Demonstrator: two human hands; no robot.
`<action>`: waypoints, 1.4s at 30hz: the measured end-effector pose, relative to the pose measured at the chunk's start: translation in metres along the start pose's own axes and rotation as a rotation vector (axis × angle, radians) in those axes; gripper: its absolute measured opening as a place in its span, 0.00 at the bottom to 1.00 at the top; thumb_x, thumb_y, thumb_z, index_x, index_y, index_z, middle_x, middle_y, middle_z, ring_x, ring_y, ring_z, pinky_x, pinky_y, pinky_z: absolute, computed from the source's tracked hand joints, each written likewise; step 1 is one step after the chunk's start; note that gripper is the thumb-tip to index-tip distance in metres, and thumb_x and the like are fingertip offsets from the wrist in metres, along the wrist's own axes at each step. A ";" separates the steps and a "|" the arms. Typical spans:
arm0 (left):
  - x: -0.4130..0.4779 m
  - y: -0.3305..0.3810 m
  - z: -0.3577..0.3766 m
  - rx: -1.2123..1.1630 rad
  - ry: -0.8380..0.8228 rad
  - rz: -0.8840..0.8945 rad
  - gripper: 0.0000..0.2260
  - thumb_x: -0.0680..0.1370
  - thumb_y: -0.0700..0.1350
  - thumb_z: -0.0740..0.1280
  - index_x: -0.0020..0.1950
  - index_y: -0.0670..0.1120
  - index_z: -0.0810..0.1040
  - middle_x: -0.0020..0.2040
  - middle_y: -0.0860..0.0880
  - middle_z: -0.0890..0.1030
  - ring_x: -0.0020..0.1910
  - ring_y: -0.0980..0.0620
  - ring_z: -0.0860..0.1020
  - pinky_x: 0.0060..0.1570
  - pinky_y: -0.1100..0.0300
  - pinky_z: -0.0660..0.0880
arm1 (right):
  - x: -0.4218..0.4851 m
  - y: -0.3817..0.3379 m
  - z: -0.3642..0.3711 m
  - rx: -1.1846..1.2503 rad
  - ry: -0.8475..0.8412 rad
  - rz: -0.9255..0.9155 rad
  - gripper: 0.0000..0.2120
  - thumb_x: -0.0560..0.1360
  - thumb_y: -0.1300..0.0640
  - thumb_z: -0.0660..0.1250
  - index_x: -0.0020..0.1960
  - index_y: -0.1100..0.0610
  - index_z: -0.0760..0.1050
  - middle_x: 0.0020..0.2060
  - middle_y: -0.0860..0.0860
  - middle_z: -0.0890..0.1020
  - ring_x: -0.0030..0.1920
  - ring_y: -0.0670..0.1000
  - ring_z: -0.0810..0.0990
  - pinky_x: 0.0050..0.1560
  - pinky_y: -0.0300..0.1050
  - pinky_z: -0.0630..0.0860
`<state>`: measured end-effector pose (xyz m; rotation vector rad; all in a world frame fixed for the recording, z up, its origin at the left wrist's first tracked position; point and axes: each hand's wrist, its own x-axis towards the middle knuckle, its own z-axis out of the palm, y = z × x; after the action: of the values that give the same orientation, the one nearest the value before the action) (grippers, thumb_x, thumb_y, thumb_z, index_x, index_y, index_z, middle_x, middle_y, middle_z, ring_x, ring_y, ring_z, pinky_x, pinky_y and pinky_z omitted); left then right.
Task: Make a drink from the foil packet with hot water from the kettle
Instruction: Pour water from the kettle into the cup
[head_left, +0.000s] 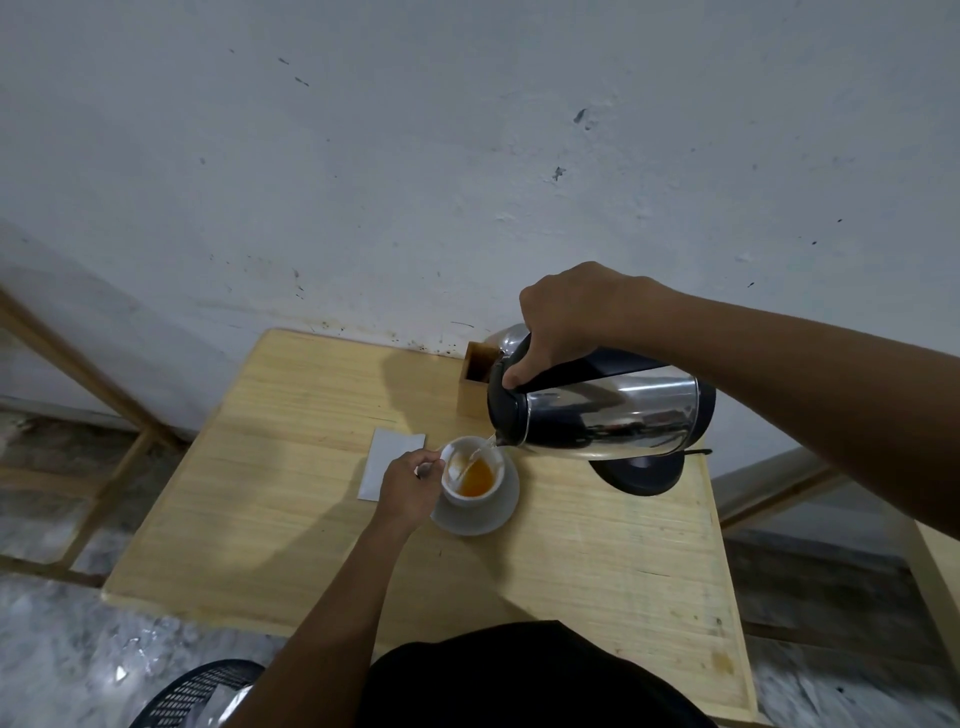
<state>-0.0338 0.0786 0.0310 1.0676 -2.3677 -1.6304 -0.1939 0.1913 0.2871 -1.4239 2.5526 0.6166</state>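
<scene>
My right hand (566, 317) grips the black handle of a steel kettle (613, 410), tipped with its spout down over a white cup (470, 470). A thin stream of water runs into the cup, which holds amber liquid and what looks like a tea bag. The cup stands on a white saucer (501, 512). My left hand (410, 486) pinches the cup's handle on its left side. A flat silver foil packet (387, 462) lies on the table just left of that hand.
The wooden table (311, 519) stands against a white wall. The kettle's black base (641, 475) sits right of the saucer. A small wooden box (475, 384) stands behind the kettle. A black mesh bin (202, 693) with scraps is on the floor at lower left.
</scene>
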 end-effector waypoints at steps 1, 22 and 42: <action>0.000 0.000 0.000 -0.001 0.001 -0.001 0.10 0.78 0.42 0.65 0.57 0.41 0.80 0.58 0.41 0.80 0.56 0.46 0.77 0.51 0.59 0.71 | 0.000 0.000 -0.001 -0.007 0.004 0.002 0.30 0.65 0.26 0.65 0.37 0.53 0.63 0.34 0.48 0.76 0.33 0.48 0.74 0.35 0.44 0.69; 0.002 -0.002 0.000 0.036 0.012 0.012 0.10 0.78 0.43 0.65 0.57 0.43 0.80 0.57 0.43 0.81 0.52 0.50 0.77 0.51 0.58 0.73 | -0.006 0.011 -0.010 -0.016 -0.029 0.029 0.30 0.65 0.26 0.66 0.37 0.53 0.63 0.33 0.48 0.75 0.32 0.48 0.73 0.32 0.43 0.65; 0.003 -0.003 0.001 0.038 0.021 0.028 0.10 0.78 0.42 0.65 0.57 0.42 0.80 0.57 0.43 0.81 0.51 0.52 0.75 0.50 0.59 0.71 | -0.006 0.011 -0.008 -0.010 -0.069 0.058 0.33 0.65 0.25 0.65 0.47 0.55 0.67 0.35 0.48 0.76 0.34 0.48 0.73 0.32 0.44 0.65</action>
<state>-0.0348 0.0774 0.0269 1.0480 -2.3988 -1.5637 -0.1994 0.1972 0.2993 -1.3120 2.5490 0.6765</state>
